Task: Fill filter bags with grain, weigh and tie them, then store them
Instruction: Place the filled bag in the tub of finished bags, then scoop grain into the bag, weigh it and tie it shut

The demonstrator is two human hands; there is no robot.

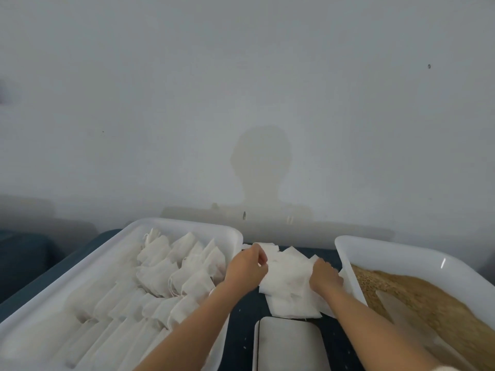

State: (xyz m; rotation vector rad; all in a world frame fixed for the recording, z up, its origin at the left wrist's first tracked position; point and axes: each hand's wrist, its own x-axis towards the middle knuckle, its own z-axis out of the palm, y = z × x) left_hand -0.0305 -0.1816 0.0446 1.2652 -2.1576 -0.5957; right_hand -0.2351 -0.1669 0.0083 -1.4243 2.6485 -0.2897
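Two hands are seen at a loose pile of empty filter bags point(288, 282) lying on the dark table point(241, 330) between two white trays. The left hand point(247, 266) is placed at the pile's left edge, its fingers point(261, 259) curled round the border of one flat bag, which is pinched between thumb and fingertips. The right hand point(325, 277) is laid on the right side of the pile with its fingers bent down into the bags; whether a bag is actually gripped there cannot be told, since the fingertips are hidden. Just left of the left hand's fingers, the left tray point(166, 223) is filled with filled bags point(171, 274), drawn shut with strings, in overlapping rows. Just right of the right hand's fingers, the right tray point(401, 250) is seen holding brown grain point(434, 298), heaped toward its far right side. Nearer the person than both sets of fingers, between the forearms, a flat grey scale point(289, 344) is set on the table, touched at its far edge by the lowest bags of the pile. Behind everything a plain pale wall point(241, 89) is marked by the person's shadow.
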